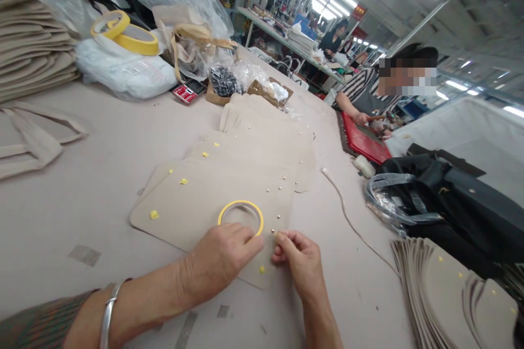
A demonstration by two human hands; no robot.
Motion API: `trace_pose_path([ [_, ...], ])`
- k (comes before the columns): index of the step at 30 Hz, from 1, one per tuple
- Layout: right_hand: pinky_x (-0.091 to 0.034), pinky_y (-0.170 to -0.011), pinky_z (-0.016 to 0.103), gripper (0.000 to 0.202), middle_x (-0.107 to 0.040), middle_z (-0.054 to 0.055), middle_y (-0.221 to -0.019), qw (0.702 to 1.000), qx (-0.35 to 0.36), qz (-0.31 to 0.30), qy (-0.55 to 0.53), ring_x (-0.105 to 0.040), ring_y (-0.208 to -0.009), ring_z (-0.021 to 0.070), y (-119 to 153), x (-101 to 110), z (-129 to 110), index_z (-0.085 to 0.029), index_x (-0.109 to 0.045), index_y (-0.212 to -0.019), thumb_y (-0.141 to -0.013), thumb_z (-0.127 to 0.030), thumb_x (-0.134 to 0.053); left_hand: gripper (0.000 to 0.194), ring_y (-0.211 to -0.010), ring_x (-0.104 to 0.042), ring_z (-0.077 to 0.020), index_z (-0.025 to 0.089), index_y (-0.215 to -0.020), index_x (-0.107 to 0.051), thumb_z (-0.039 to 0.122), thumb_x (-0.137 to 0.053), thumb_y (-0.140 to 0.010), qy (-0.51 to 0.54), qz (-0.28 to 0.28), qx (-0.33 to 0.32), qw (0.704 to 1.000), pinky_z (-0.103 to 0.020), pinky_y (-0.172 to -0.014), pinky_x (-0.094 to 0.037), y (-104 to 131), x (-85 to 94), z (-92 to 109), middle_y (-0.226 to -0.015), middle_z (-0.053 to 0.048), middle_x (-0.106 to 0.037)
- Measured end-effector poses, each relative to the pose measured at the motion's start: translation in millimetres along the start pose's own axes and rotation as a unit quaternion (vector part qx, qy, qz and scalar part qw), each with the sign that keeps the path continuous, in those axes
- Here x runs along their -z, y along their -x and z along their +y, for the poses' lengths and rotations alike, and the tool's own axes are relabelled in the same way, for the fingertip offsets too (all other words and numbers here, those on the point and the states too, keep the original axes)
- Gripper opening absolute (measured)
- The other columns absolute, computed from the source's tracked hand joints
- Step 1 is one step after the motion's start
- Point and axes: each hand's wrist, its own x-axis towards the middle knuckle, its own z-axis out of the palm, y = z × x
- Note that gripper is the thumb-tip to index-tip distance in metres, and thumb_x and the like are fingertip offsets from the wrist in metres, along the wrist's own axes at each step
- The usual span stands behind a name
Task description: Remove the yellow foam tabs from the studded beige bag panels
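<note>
My left hand (225, 253) is closed around the near side of a roll of yellow tape (261, 218), which stands over a beige fabric panel (213, 191). To its right, my right hand (301, 262) pinches thumb and fingers together at the panel's right edge, right beside a small metal stud (273, 230). Whatever lies between those fingertips is too small to make out. The panel is the front one of several overlapping beige pieces that fan away from me. Small yellow tape bits, such as one at the left corner (154, 214), and metal studs dot these pieces.
Stacked beige pieces (33, 43) rise at the far left, beside more yellow tape rolls (137, 39) on a white bag. Fabric straps (36, 136) lie left. At right are a thin cord (347, 218), black bags (446, 191) and more panels (442, 289). A co-worker (368, 87) works behind a red board (362, 139).
</note>
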Motion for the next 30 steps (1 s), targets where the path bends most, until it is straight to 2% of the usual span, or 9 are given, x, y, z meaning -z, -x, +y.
trace_pose_path([
  [3, -0.053, -0.049, 0.021, 0.037, -0.062, 0.000, -0.057, 0.999, 0.013, -0.002, 0.046, -0.058, -0.049, 0.0103, -4.6, 3.8, 1.8, -0.012, -0.068, -0.075, -0.070, -0.049, -0.074, 0.010, -0.070, -0.049, -0.0204, 0.020, -0.081, -0.051, 0.012, -0.051, -0.089, -0.034, -0.057, 0.004, 0.998, -0.031, -0.058, -0.040, 3.8, -14.2, -6.8, -0.079, -0.003, -0.056],
  [5, -0.052, -0.047, 0.020, 0.038, -0.061, -0.001, -0.056, 0.997, 0.015, 0.001, 0.070, -0.057, -0.048, 0.0100, -6.0, 2.2, 1.5, -0.012, -0.067, -0.073, -0.072, -0.050, -0.072, 0.009, -0.073, -0.048, -0.0212, 0.020, -0.082, -0.051, 0.014, -0.055, -0.087, -0.033, -0.074, 0.000, 0.997, -0.031, -0.059, -0.040, 5.2, -19.5, -9.2, -0.082, -0.004, -0.055],
  [10, -0.048, -0.043, 0.019, 0.036, -0.058, -0.002, -0.054, 0.989, 0.021, -0.005, 0.149, -0.054, -0.044, 0.0094, -7.4, -3.2, -2.0, -0.014, -0.066, -0.075, -0.077, -0.049, -0.066, 0.008, -0.075, -0.045, -0.0213, 0.020, -0.083, -0.051, 0.016, -0.057, -0.087, -0.020, -0.072, -0.001, 0.997, -0.032, -0.060, -0.040, 6.5, -22.4, -11.5, -0.084, -0.004, -0.052],
  [18, -0.041, -0.038, 0.017, 0.030, -0.053, -0.004, -0.050, 0.963, 0.080, -0.002, 0.258, -0.046, -0.040, 0.0081, -10.0, -9.4, -4.1, -0.016, -0.064, -0.072, -0.083, -0.043, -0.058, 0.009, -0.076, -0.044, -0.0215, 0.020, -0.085, -0.050, 0.015, -0.057, -0.087, 0.009, -0.081, 0.014, 0.997, -0.034, -0.063, -0.039, 8.5, -23.1, -11.8, -0.085, -0.004, -0.051],
  [20, -0.042, -0.037, 0.018, 0.028, -0.054, -0.004, -0.051, 0.966, 0.069, 0.003, 0.248, -0.048, -0.040, 0.0090, -10.4, -9.7, -3.2, -0.016, -0.064, -0.081, -0.083, -0.044, -0.058, 0.009, -0.076, -0.044, -0.0215, 0.020, -0.085, -0.050, 0.014, -0.057, -0.087, 0.010, -0.082, 0.020, 0.996, -0.034, -0.064, -0.039, 8.6, -22.8, -11.4, -0.086, -0.004, -0.051],
  [23, -0.045, -0.035, 0.020, 0.038, -0.054, -0.007, -0.053, 0.972, 0.052, 0.026, 0.228, -0.051, -0.040, 0.0113, -8.3, -6.1, 0.1, -0.017, -0.059, -0.108, -0.081, -0.045, -0.062, 0.008, -0.076, -0.044, -0.0213, 0.020, -0.084, -0.050, 0.015, -0.056, -0.087, 0.012, -0.080, 0.025, 0.996, -0.034, -0.064, -0.039, 8.4, -21.9, -11.5, -0.085, -0.004, -0.051],
  [25, -0.046, -0.036, 0.021, 0.038, -0.057, -0.006, -0.055, 0.974, 0.054, 0.039, 0.218, -0.055, -0.042, 0.0126, -5.2, -1.4, 3.7, -0.018, -0.056, -0.111, -0.084, -0.045, -0.060, 0.009, -0.076, -0.045, -0.0212, 0.020, -0.084, -0.050, 0.015, -0.056, -0.087, 0.015, -0.080, 0.025, 0.996, -0.034, -0.065, -0.040, 8.0, -20.9, -11.9, -0.085, -0.004, -0.051],
  [28, -0.051, -0.048, 0.023, 0.025, -0.064, 0.000, -0.065, 0.955, 0.136, 0.033, 0.263, -0.060, -0.053, 0.0137, -0.7, 3.7, 9.3, -0.019, -0.062, -0.096, -0.089, -0.041, -0.053, 0.008, -0.077, -0.046, -0.0216, 0.020, -0.085, -0.051, 0.015, -0.056, -0.087, 0.020, -0.088, 0.023, 0.996, -0.034, -0.065, -0.042, 7.6, -20.3, -12.3, -0.087, -0.004, -0.052],
  [30, -0.053, -0.062, 0.026, 0.020, -0.068, 0.004, -0.075, 0.914, 0.232, 0.030, 0.332, -0.064, -0.065, 0.0153, 0.3, 3.2, 11.2, -0.019, -0.066, -0.092, -0.090, -0.034, -0.053, 0.008, -0.078, -0.047, -0.0221, 0.020, -0.086, -0.051, 0.014, -0.056, -0.087, 0.018, -0.091, 0.024, 0.995, -0.034, -0.066, -0.043, 7.6, -20.7, -12.5, -0.088, -0.005, -0.053],
])
